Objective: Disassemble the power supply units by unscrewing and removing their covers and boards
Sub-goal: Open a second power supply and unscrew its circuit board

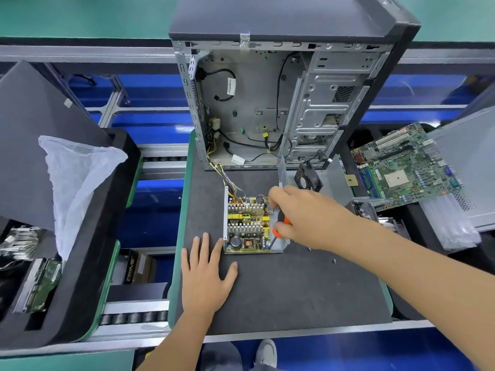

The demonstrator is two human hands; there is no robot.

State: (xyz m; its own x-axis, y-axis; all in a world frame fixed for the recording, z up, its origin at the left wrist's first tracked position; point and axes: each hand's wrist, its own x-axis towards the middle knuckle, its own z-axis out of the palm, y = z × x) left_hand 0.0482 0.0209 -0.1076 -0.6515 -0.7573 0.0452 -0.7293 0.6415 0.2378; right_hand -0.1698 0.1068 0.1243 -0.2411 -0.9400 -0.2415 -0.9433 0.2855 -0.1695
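Note:
An opened power supply unit (pixel 246 226) lies on the dark work mat (pixel 281 290), its yellow circuit board with heat sinks and a capacitor exposed in the metal shell. Coloured wires (pixel 227 180) run from it into the computer case behind. My right hand (pixel 300 215) grips an orange-and-black screwdriver (pixel 278 231), whose tip points down at the board's right edge. My left hand (pixel 206 271) lies flat on the mat, fingers spread, with its fingertips against the unit's near left corner.
An open tower case (pixel 267 103) stands at the back of the mat. A black fan (pixel 308 178) and a metal cover plate (pixel 334 178) lie to the right of the unit. Loose screws (pixel 334 261) lie near. A motherboard (pixel 407 164) is at right; trays with parts and a plastic bag (pixel 77 178) at left.

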